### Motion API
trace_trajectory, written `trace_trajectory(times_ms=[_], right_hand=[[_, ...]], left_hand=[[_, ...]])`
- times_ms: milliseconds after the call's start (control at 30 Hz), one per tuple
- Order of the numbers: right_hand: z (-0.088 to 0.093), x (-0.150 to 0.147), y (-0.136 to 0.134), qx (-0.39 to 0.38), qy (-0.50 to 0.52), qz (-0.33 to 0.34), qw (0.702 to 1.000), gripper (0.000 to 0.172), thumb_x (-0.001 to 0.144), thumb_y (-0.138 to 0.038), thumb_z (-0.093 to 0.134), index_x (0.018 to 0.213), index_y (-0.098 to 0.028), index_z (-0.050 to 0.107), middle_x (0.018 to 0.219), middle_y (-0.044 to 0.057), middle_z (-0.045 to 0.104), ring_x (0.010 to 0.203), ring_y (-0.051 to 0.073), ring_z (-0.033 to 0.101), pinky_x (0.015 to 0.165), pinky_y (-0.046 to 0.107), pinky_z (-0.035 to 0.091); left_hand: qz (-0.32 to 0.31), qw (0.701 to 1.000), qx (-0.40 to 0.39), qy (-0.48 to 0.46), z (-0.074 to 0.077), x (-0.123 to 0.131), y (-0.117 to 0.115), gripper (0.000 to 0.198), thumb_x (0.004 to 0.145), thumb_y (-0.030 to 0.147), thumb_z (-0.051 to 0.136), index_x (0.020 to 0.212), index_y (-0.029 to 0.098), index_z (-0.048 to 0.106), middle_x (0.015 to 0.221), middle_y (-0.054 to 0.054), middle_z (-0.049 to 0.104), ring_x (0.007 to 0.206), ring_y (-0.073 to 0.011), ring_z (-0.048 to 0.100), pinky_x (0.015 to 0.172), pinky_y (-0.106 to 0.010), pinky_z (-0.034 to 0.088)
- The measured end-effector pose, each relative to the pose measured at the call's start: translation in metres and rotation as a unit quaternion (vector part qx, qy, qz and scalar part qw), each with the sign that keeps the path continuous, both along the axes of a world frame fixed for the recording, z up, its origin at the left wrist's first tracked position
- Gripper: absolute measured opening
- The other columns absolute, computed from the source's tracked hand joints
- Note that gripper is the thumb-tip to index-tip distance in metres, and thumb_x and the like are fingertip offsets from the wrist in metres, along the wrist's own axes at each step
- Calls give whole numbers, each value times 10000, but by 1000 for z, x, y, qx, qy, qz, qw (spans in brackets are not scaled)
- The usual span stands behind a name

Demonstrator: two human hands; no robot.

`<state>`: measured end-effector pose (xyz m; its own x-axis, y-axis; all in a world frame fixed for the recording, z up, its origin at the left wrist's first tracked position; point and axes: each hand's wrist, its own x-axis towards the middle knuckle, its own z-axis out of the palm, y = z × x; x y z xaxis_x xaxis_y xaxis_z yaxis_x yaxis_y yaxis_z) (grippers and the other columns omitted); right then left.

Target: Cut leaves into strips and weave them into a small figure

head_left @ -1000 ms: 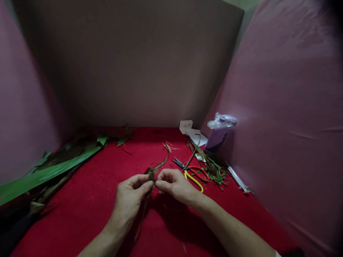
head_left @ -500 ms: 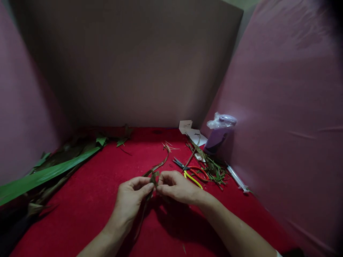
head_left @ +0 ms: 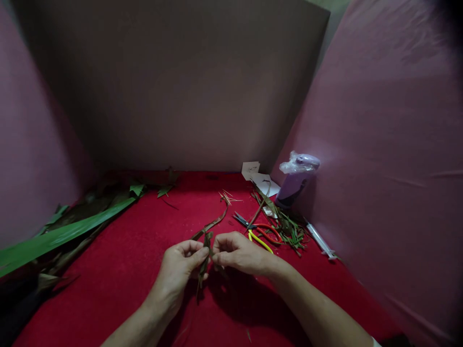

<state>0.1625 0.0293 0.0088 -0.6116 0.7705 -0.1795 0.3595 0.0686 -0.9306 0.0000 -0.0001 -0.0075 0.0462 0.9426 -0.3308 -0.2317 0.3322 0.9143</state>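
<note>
Between my hands is a small folded bundle of dark green leaf strips (head_left: 204, 262), its loose ends hanging down. My left hand (head_left: 181, 265) pinches it between thumb and fingers. Close against its right side, my right hand (head_left: 235, 253) has thumb and index finger pressed together on a thin leaf strip at the bundle. A long brownish strip (head_left: 213, 224) runs from the bundle up toward some thin wooden sticks (head_left: 228, 196). Just beyond my right hand lie scissors (head_left: 255, 229) with one red and one yellow handle.
A heap of leaf scraps (head_left: 289, 229) lies at right, beside a syringe (head_left: 320, 239) and a purple bottle (head_left: 292, 185) with plastic wrap on top. Folded white paper (head_left: 265, 184) is at the back. Long green leaves (head_left: 72, 229) cover the left side of the red cloth (head_left: 108, 279).
The bundle stands more upright in my left hand, with its ends showing below the fingers. The long tail that hung toward me has shifted. My right hand has barely moved.
</note>
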Motion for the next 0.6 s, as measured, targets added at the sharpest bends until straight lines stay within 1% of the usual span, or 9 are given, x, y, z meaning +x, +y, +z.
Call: trace_trajectory(times_ms=[133, 400, 467, 533, 567, 600], right_hand=[[3, 3, -1, 5, -26, 23, 999, 31, 721, -155, 505, 691, -161, 500, 604, -45, 500, 522, 63, 419, 462, 159, 307], [11, 15, 2, 30, -92, 113, 989, 59, 708, -114, 492, 690, -168, 508, 588, -54, 498, 512, 65, 417, 466, 165, 315], [10, 14, 2, 37, -88, 102, 990, 21, 732, -160, 530, 717, -167, 518, 623, -46, 519, 538, 71, 436, 478, 171, 322], [7, 9, 1, 48, -45, 56, 996, 106, 741, -248, 594, 775, -167, 535, 699, -31, 545, 603, 82, 467, 522, 180, 346], [4, 6, 0, 49, -11, 27, 998, 165, 729, -286, 627, 802, -166, 538, 731, -25, 551, 635, 87, 478, 548, 185, 359], [1, 2, 0, 38, 31, 0, 999, 182, 730, -296, 632, 813, -165, 537, 742, -21, 554, 653, 90, 488, 572, 191, 371]], left_hand=[[9, 1000, 4, -2, 2, 0, 0, 294, 527, 337, 771, 614, 133, 578, 480, 16, 585, 391, -88, 497, 417, -232, 465], [20, 1000, 22, 0, 0, -2, 0, 280, 540, 331, 767, 593, 138, 572, 428, 49, 525, 355, -79, 456, 404, -237, 455], [22, 999, 29, 2, 2, -3, 1, 270, 538, 324, 766, 596, 135, 581, 433, 40, 542, 360, -85, 474, 408, -231, 448], [22, 999, 37, 6, 4, -3, 1, 263, 536, 319, 765, 595, 133, 590, 447, 21, 573, 371, -95, 502, 402, -215, 427], [21, 999, 38, 7, 6, -2, 0, 261, 533, 319, 765, 594, 132, 594, 453, 12, 587, 377, -100, 515, 399, -208, 417], [20, 999, 37, 7, 8, -2, 0, 261, 528, 318, 766, 595, 131, 598, 459, 5, 598, 384, -103, 524, 399, -204, 413]])
